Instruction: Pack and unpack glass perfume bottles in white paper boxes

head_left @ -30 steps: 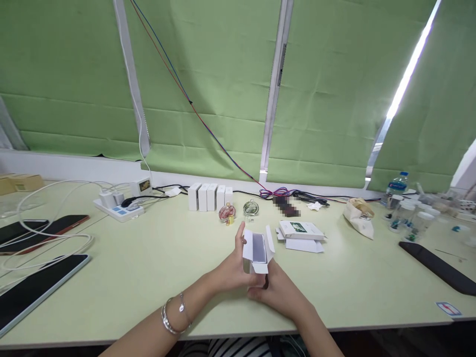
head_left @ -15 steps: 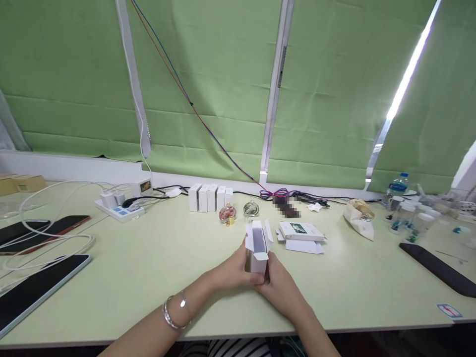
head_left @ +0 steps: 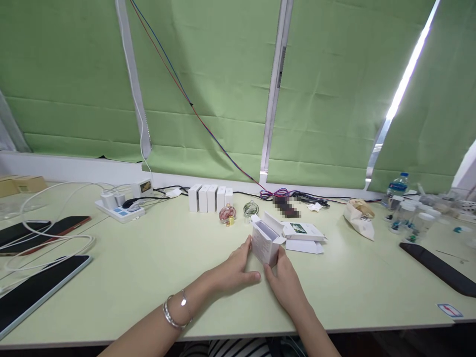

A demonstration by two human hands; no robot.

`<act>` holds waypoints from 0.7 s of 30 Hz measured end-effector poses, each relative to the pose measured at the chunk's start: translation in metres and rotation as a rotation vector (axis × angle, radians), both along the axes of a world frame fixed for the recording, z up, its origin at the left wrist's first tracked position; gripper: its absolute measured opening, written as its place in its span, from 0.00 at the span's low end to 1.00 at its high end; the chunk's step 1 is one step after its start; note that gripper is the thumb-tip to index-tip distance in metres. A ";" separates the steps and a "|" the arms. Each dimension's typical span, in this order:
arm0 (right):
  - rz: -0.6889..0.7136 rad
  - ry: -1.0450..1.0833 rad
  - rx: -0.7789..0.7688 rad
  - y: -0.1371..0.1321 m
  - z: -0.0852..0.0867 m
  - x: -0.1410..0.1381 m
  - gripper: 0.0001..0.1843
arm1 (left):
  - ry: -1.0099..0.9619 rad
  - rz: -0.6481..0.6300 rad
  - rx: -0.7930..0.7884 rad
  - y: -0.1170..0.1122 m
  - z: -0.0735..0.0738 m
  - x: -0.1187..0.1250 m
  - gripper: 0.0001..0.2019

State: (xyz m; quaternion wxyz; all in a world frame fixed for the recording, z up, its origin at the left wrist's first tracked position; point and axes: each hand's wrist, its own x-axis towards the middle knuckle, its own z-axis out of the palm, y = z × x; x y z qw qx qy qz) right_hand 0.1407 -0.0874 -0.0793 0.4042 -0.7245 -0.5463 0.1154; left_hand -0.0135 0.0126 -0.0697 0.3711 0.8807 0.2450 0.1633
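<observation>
A small white carton (head_left: 263,245) stands upright between my hands, turned at an angle, with its top flaps raised and its inside showing. My right hand (head_left: 285,282) grips its lower right side, thumb on the near face. My left hand (head_left: 235,270) is open, thumb stretched out in front of the carton. Its fingertips are at the carton's left edge; whether they touch it I cannot tell. Beyond the carton are a round bottle with red contents (head_left: 227,213), a small gold cap (head_left: 230,221) and a round bottle with dark green contents (head_left: 251,209).
White boxes (head_left: 211,198) stand in a row at the back. Right of the carton lie flat white boxes (head_left: 303,231). A power strip (head_left: 121,210) and tablets (head_left: 40,287) with cables are on the left. A cloth pouch (head_left: 357,220), clear jars (head_left: 418,225) and a black phone (head_left: 439,267) occupy the right.
The carton has turned, so its broad printed face now shows. My left hand has loosened from it and its thumb has come away; my right hand still holds it.
</observation>
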 end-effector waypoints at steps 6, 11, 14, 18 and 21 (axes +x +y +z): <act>0.014 0.032 0.013 -0.002 0.001 0.000 0.32 | -0.060 0.151 -0.025 -0.003 0.021 0.001 0.53; -0.033 0.075 0.000 -0.001 -0.001 0.000 0.33 | -0.331 0.526 0.076 0.053 0.047 -0.003 0.37; -0.033 0.076 0.026 0.001 -0.003 0.000 0.33 | -0.190 0.678 0.190 0.095 0.049 -0.007 0.35; -0.018 0.075 0.021 0.003 -0.006 0.000 0.34 | -0.102 0.663 0.162 0.125 0.034 -0.009 0.27; -0.026 0.070 0.035 0.005 -0.012 0.002 0.33 | -0.049 0.623 0.155 0.131 0.025 -0.011 0.18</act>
